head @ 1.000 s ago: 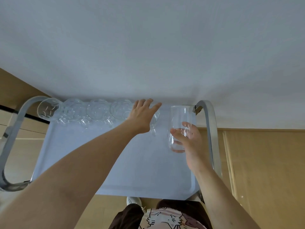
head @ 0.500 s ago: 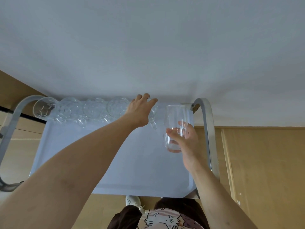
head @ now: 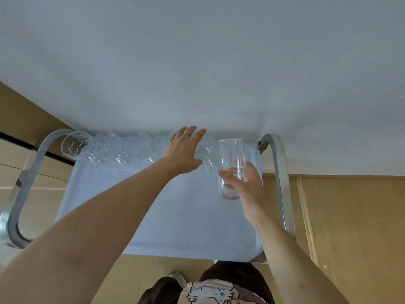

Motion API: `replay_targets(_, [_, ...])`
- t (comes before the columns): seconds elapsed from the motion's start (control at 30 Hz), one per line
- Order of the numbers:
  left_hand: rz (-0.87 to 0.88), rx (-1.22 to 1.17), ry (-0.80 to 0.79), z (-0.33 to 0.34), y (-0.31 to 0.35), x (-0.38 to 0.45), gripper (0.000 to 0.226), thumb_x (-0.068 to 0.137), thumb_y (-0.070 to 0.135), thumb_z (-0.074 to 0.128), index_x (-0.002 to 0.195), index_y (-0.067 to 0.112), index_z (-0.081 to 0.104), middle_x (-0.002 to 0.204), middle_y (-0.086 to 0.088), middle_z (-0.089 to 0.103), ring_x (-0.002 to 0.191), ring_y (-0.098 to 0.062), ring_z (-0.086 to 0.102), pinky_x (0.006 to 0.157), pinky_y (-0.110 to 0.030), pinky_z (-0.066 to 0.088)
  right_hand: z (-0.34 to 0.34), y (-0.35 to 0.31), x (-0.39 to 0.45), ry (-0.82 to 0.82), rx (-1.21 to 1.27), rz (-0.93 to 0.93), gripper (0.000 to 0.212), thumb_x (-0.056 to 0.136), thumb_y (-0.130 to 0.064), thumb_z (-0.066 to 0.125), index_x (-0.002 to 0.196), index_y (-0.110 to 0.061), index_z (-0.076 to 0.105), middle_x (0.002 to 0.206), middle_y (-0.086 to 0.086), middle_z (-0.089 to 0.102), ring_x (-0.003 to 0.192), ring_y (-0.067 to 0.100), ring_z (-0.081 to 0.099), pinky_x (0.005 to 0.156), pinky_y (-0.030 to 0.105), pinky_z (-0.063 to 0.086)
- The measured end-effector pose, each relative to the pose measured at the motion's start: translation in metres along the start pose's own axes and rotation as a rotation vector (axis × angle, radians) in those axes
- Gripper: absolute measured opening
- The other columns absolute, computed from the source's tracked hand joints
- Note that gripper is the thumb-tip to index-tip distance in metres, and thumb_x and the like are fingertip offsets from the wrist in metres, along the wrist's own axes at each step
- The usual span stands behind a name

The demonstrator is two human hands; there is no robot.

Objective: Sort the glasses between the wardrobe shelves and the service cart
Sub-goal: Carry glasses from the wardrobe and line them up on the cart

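At the far left edge of the cart tray (head: 153, 216), beside the curved metal handle (head: 28, 176), a row of clear glasses (head: 105, 147) stood along the back rim, close against the white wall (head: 197, 62). Next to them the left hand (head: 183, 150) lay over a glass mug (head: 205, 150), with its fingers straight and a little apart, so its grip was loose and closed on nothing I could see. Further right, the right hand (head: 245, 185) held a tall glass (head: 231, 167) upright just above the tray, the thumb and fingers curled around its lower part. Behind it rose the other handle (head: 280, 172), and beyond it the wooden floor (head: 350, 216).
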State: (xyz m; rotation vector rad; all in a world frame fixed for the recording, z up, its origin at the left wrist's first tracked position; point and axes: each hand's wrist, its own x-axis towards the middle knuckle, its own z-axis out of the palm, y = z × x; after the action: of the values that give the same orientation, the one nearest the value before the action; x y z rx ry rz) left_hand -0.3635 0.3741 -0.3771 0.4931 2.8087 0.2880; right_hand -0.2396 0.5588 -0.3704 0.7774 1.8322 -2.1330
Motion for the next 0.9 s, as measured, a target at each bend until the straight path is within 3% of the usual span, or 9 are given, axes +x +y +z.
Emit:
replay_targets(0.13, [-0.009, -0.035, 0.074, -0.011, -0.016, -0.030, 0.089, 0.085, 0.038, 0.072, 0.159, 0.026, 0.023, 0.164, -0.008, 0.022, 0.151, -0.031, 0.016, 0.122, -0.048, 0.021, 0.016, -0.003, -0.017, 0.011, -0.020, -0.055, 0.088, 0.045, -0.063, 0.089, 0.122, -0.037, 0.056, 0.116, 0.001, 0.066, 0.103, 0.026, 0.070, 0.071, 0.034, 0.056])
replay_targets(0.27, [-0.004, -0.068, 0.134, -0.021, -0.032, -0.074, 0.087, 0.085, 0.038, 0.072, 0.157, 0.024, 0.027, 0.163, -0.009, 0.025, 0.150, -0.031, 0.019, 0.121, -0.049, 0.024, 0.038, 0.001, -0.054, 0.006, -0.018, -0.112, 0.088, 0.047, -0.061, 0.091, 0.124, -0.037, 0.056, 0.117, 0.002, 0.068, 0.099, 0.025, 0.072, 0.063, 0.026, 0.056])
replay_targets(0.47, [0.021, -0.112, 0.232, -0.030, -0.056, -0.148, 0.083, 0.085, 0.039, 0.072, 0.155, 0.023, 0.031, 0.160, -0.009, 0.031, 0.146, -0.030, 0.025, 0.118, -0.047, 0.028, 0.074, 0.022, -0.127, 0.006, -0.001, -0.195, 0.081, 0.052, -0.051, 0.093, 0.122, -0.035, 0.056, 0.118, 0.005, 0.067, 0.093, 0.023, 0.073, 0.064, 0.039, 0.062])
replay_targets(0.6, [0.014, -0.145, 0.228, -0.025, -0.069, -0.198, 0.082, 0.086, 0.040, 0.072, 0.155, 0.021, 0.032, 0.159, -0.012, 0.032, 0.147, -0.031, 0.026, 0.118, -0.047, 0.030, 0.093, 0.044, -0.174, 0.020, -0.001, -0.253, 0.075, 0.058, -0.046, 0.093, 0.122, -0.036, 0.055, 0.119, 0.004, 0.065, 0.099, 0.025, 0.072, 0.063, 0.034, 0.060])
replay_targets(0.73, [-0.016, -0.202, 0.191, -0.011, -0.078, -0.252, 0.079, 0.087, 0.036, 0.071, 0.154, 0.020, 0.035, 0.158, -0.012, 0.033, 0.146, -0.032, 0.026, 0.116, -0.049, 0.032, 0.104, 0.064, -0.219, 0.030, 0.017, -0.283, 0.070, 0.062, -0.042, 0.093, 0.120, -0.037, 0.056, 0.120, 0.004, 0.065, 0.099, 0.025, 0.072, 0.064, 0.037, 0.061])
replay_targets(0.9, [-0.044, -0.234, 0.195, 0.000, -0.082, -0.293, 0.075, 0.088, 0.038, 0.070, 0.153, 0.020, 0.037, 0.156, -0.011, 0.035, 0.143, -0.034, 0.030, 0.114, -0.049, 0.034, 0.110, 0.083, -0.254, 0.025, 0.011, -0.327, 0.078, 0.055, -0.048, 0.092, 0.122, -0.036, 0.055, 0.119, 0.001, 0.066, 0.101, 0.021, 0.072, 0.062, 0.024, 0.058])
